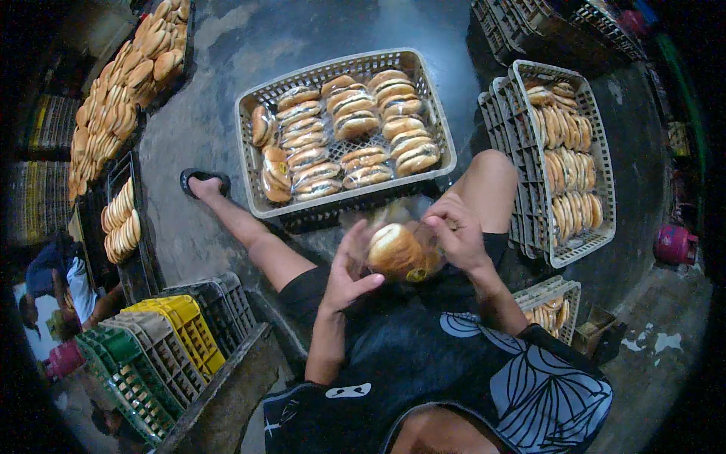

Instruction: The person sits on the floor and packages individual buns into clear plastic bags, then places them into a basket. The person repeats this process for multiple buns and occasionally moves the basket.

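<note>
A round golden bread bun (392, 249) in a clear plastic bag (417, 273) with a yellow label is in front of me, above my lap. My right hand (458, 232) pinches the bag's upper right part between thumb and fingers. On the bun's left side, my left hand (347, 264) is cupped with its fingers and thumb apart; blur hides whether it touches the bag. Just beyond my hands stands a pale plastic crate (351, 203) holding rows of bagged filled buns (356, 123). Some of its latticed bottom shows between the rows.
To the right are stacked crates of buns (570, 127), a smaller crate (573, 318) and a pink gas cylinder (676, 245). Unbagged buns (130, 79) are heaped at upper left, above a black tray (148, 249). Stacked crates (193, 329) and a person (54, 272) are at lower left.
</note>
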### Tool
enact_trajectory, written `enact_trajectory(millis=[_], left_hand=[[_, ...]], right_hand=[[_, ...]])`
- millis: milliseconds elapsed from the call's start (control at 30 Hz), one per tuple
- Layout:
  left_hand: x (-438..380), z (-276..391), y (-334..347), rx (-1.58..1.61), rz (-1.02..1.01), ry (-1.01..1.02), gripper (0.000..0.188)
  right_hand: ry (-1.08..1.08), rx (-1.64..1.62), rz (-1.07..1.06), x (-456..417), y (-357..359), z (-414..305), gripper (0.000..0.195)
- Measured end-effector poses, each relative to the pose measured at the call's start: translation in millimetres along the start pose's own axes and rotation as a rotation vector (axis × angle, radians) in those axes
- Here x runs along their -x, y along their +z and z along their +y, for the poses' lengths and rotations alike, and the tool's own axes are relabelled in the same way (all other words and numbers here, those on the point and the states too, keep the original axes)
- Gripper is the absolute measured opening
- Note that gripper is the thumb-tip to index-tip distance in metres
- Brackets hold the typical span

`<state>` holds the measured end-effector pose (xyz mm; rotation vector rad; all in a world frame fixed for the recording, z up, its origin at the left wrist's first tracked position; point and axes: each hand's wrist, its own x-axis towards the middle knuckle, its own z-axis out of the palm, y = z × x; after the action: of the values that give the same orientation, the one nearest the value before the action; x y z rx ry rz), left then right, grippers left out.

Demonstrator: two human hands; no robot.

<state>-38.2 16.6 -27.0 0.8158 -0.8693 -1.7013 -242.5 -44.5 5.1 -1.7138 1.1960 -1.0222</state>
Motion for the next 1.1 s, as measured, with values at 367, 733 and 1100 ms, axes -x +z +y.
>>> enact_trajectory(millis=[367, 733, 1100], left_hand=[[-27, 27, 25, -0.107, -0.032, 0.122, 0.069], [-17, -2, 10, 0.659, 0.269, -0.277, 0.058], [-16, 11, 12, 0.123, 0.147, 0.080, 0.052]], right_hand=[[0.745, -1.075, -0.244, -12, 30, -20, 0.017], [0.552, -1.217, -0.042, -3, 31, -10, 0.022], [0.316, -0.623, -0.131, -10, 44, -3, 0.019]])
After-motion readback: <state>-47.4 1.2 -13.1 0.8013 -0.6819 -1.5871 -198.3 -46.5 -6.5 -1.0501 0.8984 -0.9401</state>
